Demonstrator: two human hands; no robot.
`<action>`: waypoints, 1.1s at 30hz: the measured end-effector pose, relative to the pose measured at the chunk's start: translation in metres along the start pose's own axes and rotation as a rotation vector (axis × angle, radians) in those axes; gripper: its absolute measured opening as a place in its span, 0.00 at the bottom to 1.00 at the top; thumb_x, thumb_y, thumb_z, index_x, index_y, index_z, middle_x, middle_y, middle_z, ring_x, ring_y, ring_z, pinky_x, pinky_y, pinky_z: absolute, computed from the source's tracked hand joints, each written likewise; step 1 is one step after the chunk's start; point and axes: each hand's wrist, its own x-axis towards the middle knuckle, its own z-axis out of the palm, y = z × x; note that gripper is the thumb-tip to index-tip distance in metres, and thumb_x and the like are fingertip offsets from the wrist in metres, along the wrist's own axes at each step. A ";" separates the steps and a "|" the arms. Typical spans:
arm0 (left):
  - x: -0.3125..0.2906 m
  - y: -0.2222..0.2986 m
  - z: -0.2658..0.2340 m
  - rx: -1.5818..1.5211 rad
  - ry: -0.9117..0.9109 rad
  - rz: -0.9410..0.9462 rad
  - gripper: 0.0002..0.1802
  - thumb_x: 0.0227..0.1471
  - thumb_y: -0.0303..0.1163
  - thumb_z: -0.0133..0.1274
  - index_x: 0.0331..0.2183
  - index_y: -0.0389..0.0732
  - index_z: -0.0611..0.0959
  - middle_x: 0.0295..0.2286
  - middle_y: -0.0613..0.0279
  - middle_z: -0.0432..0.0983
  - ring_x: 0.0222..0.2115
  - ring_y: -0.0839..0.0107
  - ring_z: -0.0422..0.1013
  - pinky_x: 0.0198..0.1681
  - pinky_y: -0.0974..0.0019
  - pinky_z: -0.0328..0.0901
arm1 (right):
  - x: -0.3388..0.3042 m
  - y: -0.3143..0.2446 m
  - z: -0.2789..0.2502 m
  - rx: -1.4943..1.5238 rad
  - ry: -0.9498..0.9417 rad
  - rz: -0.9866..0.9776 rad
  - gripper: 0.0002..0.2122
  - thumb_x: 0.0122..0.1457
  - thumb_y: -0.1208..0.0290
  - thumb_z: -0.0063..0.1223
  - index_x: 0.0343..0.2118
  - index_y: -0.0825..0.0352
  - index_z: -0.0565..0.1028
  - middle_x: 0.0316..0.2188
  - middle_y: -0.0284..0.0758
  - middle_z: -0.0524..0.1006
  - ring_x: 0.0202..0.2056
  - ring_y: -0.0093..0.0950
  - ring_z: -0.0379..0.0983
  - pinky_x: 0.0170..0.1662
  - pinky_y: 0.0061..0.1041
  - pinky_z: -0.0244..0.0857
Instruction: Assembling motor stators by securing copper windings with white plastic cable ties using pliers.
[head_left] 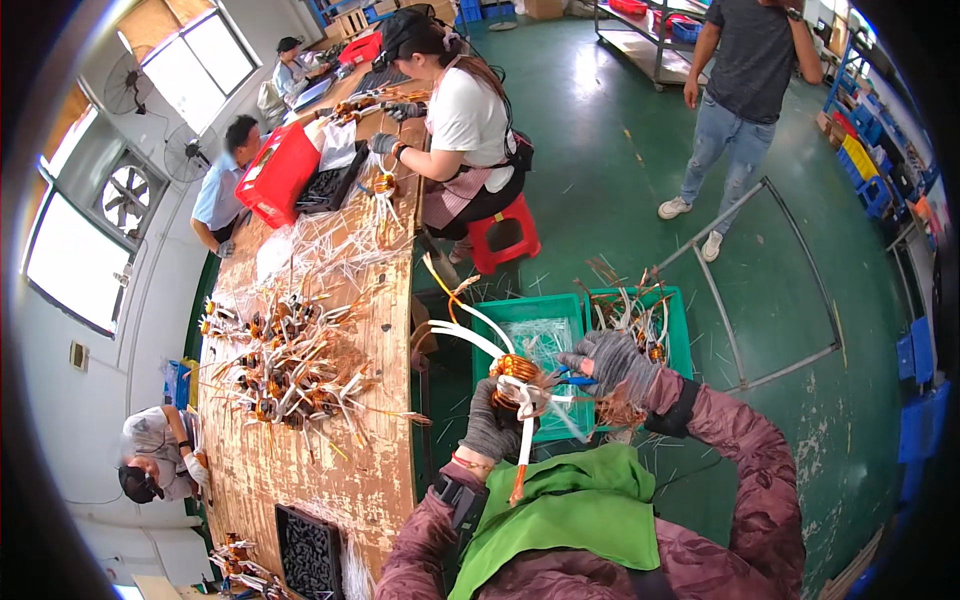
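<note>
In my gloved left hand (490, 425) is a copper-wound coil (515, 372) with long white-sleeved leads, held over the crates in front of me. One lead (526, 440) hangs down, its bare copper end showing; others stick up and to the left. My right hand (622, 365), also in a grey glove, closes on a small blue-handled tool (574, 379) right beside the coil; its jaws are too blurred to make out. Below the coil, a green crate (500, 305) contains thin clear and white strips. A second green crate (682, 320) next to it holds more coils.
A worn wooden table (385, 480) runs along my left, bearing a heap of coils (290, 360) and a black tray (310, 550) of small dark parts. A co-worker sits on a red stool (505, 235). A metal frame (740, 385) stands right; a person stands beyond.
</note>
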 end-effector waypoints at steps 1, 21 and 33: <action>0.003 0.000 0.000 -0.002 0.002 0.003 0.24 0.50 0.49 0.51 0.41 0.40 0.73 0.34 0.57 0.74 0.32 0.64 0.72 0.32 0.67 0.71 | -0.002 -0.002 0.005 0.004 -0.033 0.052 0.22 0.40 0.61 0.56 0.41 0.62 0.73 0.29 0.38 0.72 0.32 0.38 0.69 0.34 0.38 0.65; -0.137 0.289 -0.082 1.168 0.633 1.022 0.09 0.54 0.31 0.47 0.36 0.38 0.77 0.26 0.67 0.70 0.27 0.71 0.68 0.30 0.63 0.64 | -0.086 -0.022 0.091 0.525 0.018 0.862 0.11 0.48 0.64 0.54 0.33 0.63 0.75 0.20 0.38 0.72 0.22 0.33 0.70 0.28 0.33 0.64; -0.050 0.286 0.002 1.505 0.896 1.431 0.22 0.55 0.36 0.49 0.46 0.30 0.73 0.45 0.55 0.70 0.47 0.65 0.64 0.53 0.63 0.56 | -0.234 -0.065 0.262 0.715 -0.235 1.529 0.19 0.48 0.54 0.55 0.38 0.61 0.73 0.30 0.42 0.75 0.32 0.40 0.73 0.37 0.36 0.66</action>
